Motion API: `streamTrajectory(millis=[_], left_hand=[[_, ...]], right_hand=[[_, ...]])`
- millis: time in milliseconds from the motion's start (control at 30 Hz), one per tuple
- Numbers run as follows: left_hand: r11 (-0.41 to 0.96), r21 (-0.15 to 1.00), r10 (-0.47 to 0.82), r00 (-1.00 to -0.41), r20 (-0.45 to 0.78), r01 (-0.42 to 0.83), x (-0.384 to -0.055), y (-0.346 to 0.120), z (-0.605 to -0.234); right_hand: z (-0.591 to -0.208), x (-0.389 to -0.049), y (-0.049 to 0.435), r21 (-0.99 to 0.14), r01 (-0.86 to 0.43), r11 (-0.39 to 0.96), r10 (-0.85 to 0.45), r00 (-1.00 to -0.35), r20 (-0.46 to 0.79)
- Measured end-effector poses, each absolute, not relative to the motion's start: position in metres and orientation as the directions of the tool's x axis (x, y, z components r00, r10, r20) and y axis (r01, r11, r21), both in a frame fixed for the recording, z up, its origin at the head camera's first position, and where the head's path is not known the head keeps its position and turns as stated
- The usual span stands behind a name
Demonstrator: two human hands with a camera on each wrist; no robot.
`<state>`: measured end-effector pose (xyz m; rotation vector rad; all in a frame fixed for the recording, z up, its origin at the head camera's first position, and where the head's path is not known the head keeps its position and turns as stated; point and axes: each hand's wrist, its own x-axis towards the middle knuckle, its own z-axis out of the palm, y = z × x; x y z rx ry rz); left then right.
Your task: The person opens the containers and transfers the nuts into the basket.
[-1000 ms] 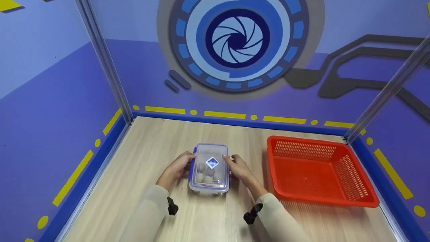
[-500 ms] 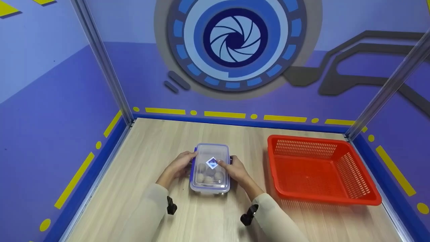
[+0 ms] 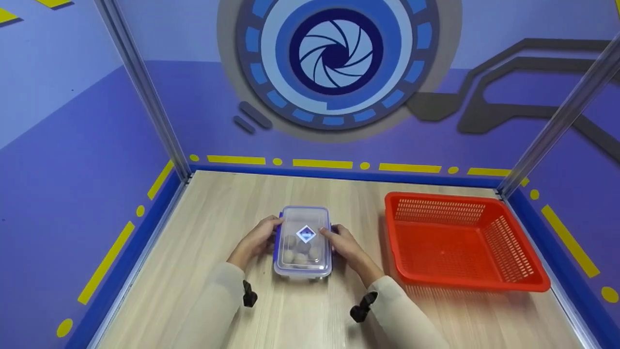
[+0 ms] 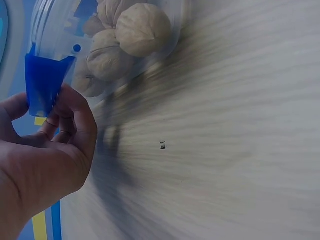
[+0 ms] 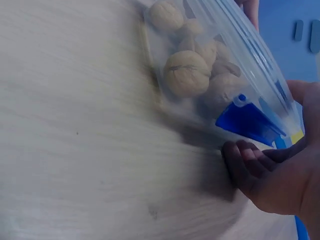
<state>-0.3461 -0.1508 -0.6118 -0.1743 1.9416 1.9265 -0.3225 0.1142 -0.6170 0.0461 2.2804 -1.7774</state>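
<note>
A clear plastic food container [image 3: 305, 218] with a blue-edged lid sits on the wooden table in front of me, several walnuts [image 4: 145, 30] inside. My left hand [image 3: 259, 237] is at its left side, thumb and forefinger pinching a blue latch [image 4: 46, 82] that sticks out from the wall. On the other side, my right hand [image 3: 344, 242] has its thumb over the lid's edge. The right wrist view shows that hand's fingers curled just below another blue latch [image 5: 250, 122], which also slants outward. A diamond-shaped label [image 3: 306, 234] marks the lid.
To the right of the container stands a red plastic basket [image 3: 395, 252] with perforated walls and nothing in it. Blue printed panels [image 3: 193, 106] with metal corner posts enclose the table at the back and both sides.
My right thumb moved inward over the lid toward the label, then drew back slightly toward the edge. The left hand and the container stay almost where they were.
</note>
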Motion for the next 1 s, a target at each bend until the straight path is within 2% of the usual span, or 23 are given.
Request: streamTrajectory(millis=[300, 567, 700, 1000], left_hand=[[0.116, 0.953, 0.221, -0.928, -0.3, -0.281, -0.347, -0.148, -0.61], [0.18, 0.939, 0.205, -0.922, -0.328, -0.294, -0.346, -0.149, -0.608], [0.194, 0.935, 0.198, -0.922, -0.334, -0.297, -0.346, -0.149, -0.609], [0.169, 0.962, 0.14, -0.961, -0.239, -0.215, -0.345, -0.152, -0.627]], right_hand=[[-0.614, -0.325, 0.12, -0.948, 0.235, 0.213, -0.167, -0.948, -0.272], [-0.616, -0.325, 0.119, -0.957, 0.238, 0.168, -0.182, -0.946, -0.268], [-0.615, -0.325, 0.119, -0.956, 0.231, 0.181, -0.184, -0.947, -0.263], [-0.614, -0.325, 0.117, -0.951, 0.226, 0.212, -0.18, -0.947, -0.266]])
